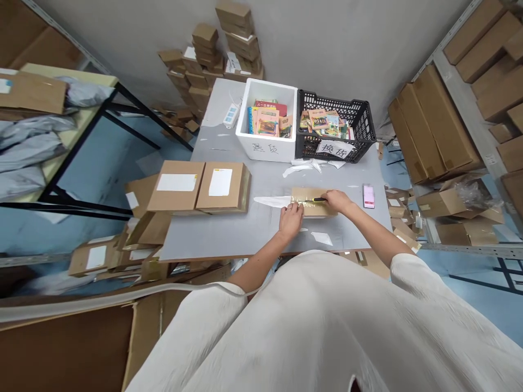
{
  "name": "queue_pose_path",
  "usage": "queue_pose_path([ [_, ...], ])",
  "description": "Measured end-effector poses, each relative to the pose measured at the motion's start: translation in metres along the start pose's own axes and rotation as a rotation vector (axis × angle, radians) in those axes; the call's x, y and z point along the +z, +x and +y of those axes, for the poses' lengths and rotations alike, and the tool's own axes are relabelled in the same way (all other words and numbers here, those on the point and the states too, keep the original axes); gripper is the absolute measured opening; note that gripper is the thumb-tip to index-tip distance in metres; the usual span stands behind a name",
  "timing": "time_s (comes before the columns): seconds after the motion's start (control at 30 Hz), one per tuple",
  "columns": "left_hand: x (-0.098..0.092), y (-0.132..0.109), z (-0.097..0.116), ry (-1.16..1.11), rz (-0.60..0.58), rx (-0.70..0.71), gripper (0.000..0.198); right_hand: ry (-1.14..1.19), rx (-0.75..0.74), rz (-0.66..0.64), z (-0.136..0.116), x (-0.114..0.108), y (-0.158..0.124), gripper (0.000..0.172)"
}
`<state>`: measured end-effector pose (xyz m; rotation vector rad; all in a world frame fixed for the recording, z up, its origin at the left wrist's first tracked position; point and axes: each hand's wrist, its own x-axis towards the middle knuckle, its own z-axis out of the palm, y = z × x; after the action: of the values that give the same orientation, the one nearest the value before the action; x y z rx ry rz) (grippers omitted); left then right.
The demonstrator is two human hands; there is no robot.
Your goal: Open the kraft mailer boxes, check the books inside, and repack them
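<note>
A small cardboard box with shiny clear tape across its top lies near the front of the grey table. My left hand grips its left end, fingertips bent onto the top. In my right hand is a yellow and black utility knife, its front end pointing left along the taped middle of the box. Whether the blade is in the tape is too small to tell. A long white paper strip lies just left of the box.
Two labelled cardboard boxes stand side by side at left. Behind are a white foam bin and a black plastic crate, both holding books. A phone lies at right, a power strip at back. Paper scraps dot the tabletop.
</note>
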<state>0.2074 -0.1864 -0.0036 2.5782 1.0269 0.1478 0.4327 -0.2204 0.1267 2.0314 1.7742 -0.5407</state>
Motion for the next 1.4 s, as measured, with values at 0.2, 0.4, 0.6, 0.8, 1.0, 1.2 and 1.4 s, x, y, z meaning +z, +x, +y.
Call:
queue_pose_path([
  [0.2,0.003,0.000,-0.001,0.007,-0.006,-0.012,0.057,-0.007,0.007,-0.008,0.015,0.003,-0.010,0.039],
  [0.4,0.004,0.001,0.000,0.022,-0.008,-0.030,0.058,0.002,0.028,-0.004,0.031,0.005,-0.018,0.036],
  [0.6,0.001,0.003,0.001,0.061,-0.020,-0.030,0.058,-0.017,0.053,-0.008,0.054,0.013,-0.025,0.039],
  [0.8,0.001,0.004,0.002,0.068,-0.035,-0.040,0.062,-0.005,0.104,-0.009,0.081,0.020,-0.033,0.039],
  [1.0,0.000,0.008,0.004,0.100,-0.054,-0.058,0.060,0.027,0.140,-0.035,0.108,0.021,-0.041,0.037],
  [1.2,0.001,0.010,0.007,0.070,-0.040,-0.126,0.054,0.080,0.144,-0.029,0.130,0.026,-0.053,0.038],
  [1.4,0.003,0.023,0.024,0.057,-0.032,-0.136,0.047,0.237,0.143,0.093,0.161,0.050,-0.069,0.038],
])
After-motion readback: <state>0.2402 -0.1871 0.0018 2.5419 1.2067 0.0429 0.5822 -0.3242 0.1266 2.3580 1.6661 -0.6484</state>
